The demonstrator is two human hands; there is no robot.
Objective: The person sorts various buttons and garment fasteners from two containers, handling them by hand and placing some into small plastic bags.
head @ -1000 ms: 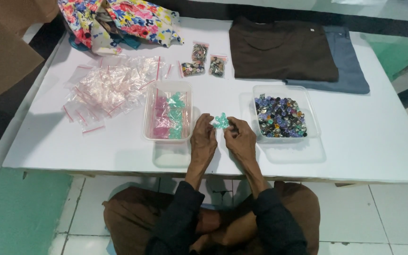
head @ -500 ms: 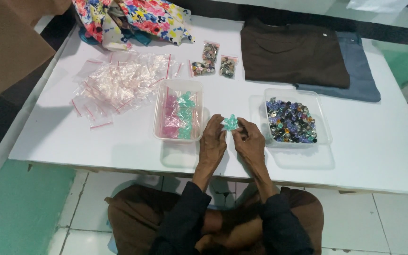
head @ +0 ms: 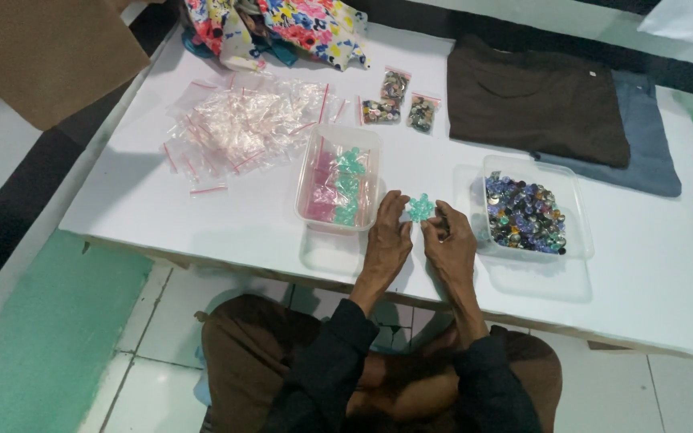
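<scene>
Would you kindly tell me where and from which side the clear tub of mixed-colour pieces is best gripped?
Probably by the long side rims of the clear tub, coming from above. It is open-topped and sits flat on the white table; the right hand lies beside its near-left corner, so the right side is freer.

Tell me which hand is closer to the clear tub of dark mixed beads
Right. The right hand sits just beside the tub of dark mixed beads, near its left wall. The left hand is farther off, next to the tub of pink and teal pieces.
</scene>
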